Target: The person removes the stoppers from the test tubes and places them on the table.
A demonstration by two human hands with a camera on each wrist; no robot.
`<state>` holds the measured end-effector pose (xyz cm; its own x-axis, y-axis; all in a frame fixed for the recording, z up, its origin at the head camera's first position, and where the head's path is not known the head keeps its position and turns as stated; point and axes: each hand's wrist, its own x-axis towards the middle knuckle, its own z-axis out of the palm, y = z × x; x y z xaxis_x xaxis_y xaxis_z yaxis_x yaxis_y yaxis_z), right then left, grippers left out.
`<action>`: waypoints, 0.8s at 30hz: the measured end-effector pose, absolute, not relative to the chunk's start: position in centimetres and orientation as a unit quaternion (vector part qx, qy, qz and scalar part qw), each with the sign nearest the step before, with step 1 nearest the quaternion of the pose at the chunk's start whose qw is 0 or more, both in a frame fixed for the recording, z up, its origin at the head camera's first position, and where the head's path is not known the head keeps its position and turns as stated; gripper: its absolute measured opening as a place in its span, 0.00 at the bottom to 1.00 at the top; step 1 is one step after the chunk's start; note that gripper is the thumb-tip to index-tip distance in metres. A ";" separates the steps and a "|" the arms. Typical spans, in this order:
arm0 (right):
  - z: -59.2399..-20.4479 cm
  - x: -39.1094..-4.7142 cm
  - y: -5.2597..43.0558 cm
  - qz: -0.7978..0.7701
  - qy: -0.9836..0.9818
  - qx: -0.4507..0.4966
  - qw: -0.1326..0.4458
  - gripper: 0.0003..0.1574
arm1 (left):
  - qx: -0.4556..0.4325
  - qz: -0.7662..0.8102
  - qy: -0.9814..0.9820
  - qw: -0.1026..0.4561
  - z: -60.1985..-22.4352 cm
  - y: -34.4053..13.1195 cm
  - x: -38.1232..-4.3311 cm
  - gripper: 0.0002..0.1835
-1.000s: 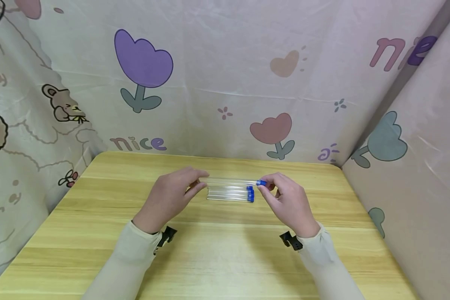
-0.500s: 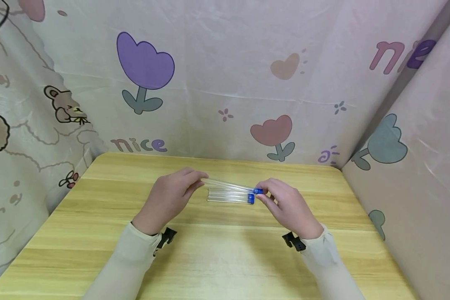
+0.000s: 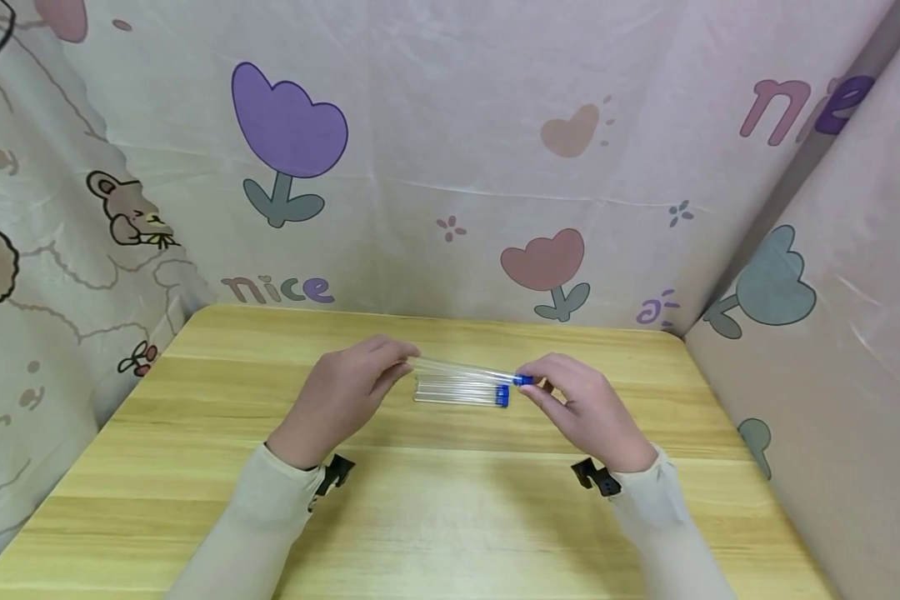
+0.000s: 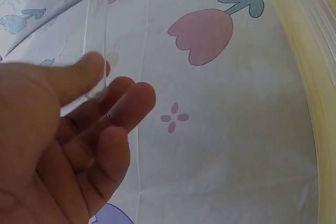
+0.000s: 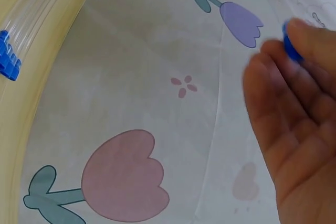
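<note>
A clear, slender test tube (image 3: 465,369) is held up above the table between my two hands. My left hand (image 3: 337,396) pinches its rounded end between thumb and fingers, and that end of the tube (image 4: 96,19) shows close up in the left wrist view. At the other end, my right hand (image 3: 588,412) pinches a blue cap (image 3: 523,380); how firmly the cap sits on the tube cannot be told. Most of this cap (image 5: 290,45) hides behind the thumb in the right wrist view. Just below lies a row of several similar tubes (image 3: 457,394) with blue caps (image 3: 502,396).
A wood-grain table (image 3: 435,517) carries the tubes near its far side. Patterned curtain (image 3: 420,125) hangs along the back edge and on both sides. A black wrist mount (image 3: 335,472) sits at the left cuff, another mount (image 3: 596,477) at the right.
The capped end of the held tube has come down and nearer, so the tube now slants. Over the last half second my right hand has shifted slightly right. My left hand is almost still.
</note>
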<state>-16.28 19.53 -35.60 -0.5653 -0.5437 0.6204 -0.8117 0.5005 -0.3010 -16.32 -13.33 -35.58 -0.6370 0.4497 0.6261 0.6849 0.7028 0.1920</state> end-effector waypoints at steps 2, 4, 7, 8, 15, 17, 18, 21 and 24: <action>-35.6 -16.3 19.4 0.295 -0.834 0.392 0.252 0.13 | -0.319 -0.210 -0.885 0.266 -35.5 -13.3 -16.2 0.11; -35.7 -16.2 19.3 0.294 -0.836 0.376 0.269 0.13 | -0.313 -0.208 -0.890 0.257 -35.4 -13.2 -16.1 0.13; -35.8 -16.2 19.2 0.288 -0.843 0.358 0.279 0.13 | -0.315 -0.204 -0.890 0.259 -35.3 -13.2 -16.1 0.14; -35.8 -16.2 19.1 0.289 -0.845 0.354 0.278 0.13 | -0.316 -0.202 -0.888 0.264 -35.4 -13.1 -16.1 0.14; -36.1 -16.2 18.9 0.296 -0.846 0.341 0.283 0.13 | -0.326 -0.207 -0.871 0.304 -35.4 -13.1 -16.2 0.11; -36.1 -16.1 18.9 0.298 -0.847 0.337 0.283 0.13 | -0.325 -0.210 -0.869 0.309 -35.4 -13.1 -16.1 0.11; -36.1 -16.1 18.9 0.299 -0.848 0.334 0.283 0.12 | -0.326 -0.212 -0.867 0.310 -35.4 -13.1 -16.1 0.11; -36.1 -15.9 18.8 0.307 -0.852 0.319 0.280 0.11 | -0.330 -0.213 -0.865 0.312 -35.4 -13.1 -16.1 0.10; -36.0 -15.8 18.6 0.318 -0.855 0.301 0.278 0.10 | -0.333 -0.208 -0.865 0.311 -35.5 -13.0 -16.0 0.10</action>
